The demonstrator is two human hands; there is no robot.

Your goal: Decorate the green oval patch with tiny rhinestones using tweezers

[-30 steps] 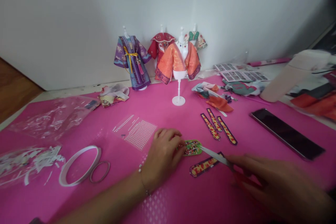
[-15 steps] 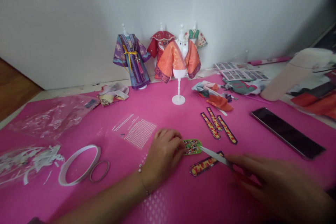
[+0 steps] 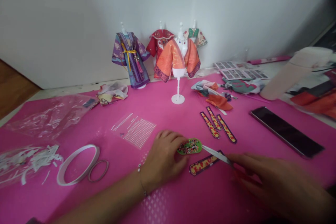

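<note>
- The step in hand looks like fine work on the small green patterned piece point(image 3: 189, 146), with the tip of the white tweezers point(image 3: 215, 154) laid against its right edge, at about 3 o'clock of the piece.
- The green patterned piece lies on the pink mat point(image 3: 162, 112), near its front middle, at 6 o'clock from the white mannequin stand point(image 3: 178, 92).
- The left hand point(image 3: 161, 159) rests on the mat with fingers curled; its fingertips pin the piece at its left edge, at 9 o'clock.
- The right hand point(image 3: 267, 182) is blurred; its fingers close round the tweezers' handle. Whether the tweezer tips are pinched on anything I cannot tell.
- A patterned strip point(image 3: 206, 163) lies just under the tweezers, at 5 o'clock from the piece; three more strips point(image 3: 217, 125) lie at 1 o'clock.
- The next move, I judge, calls for a steady tip and a firm hold-down, since the piece is small and light.
</note>
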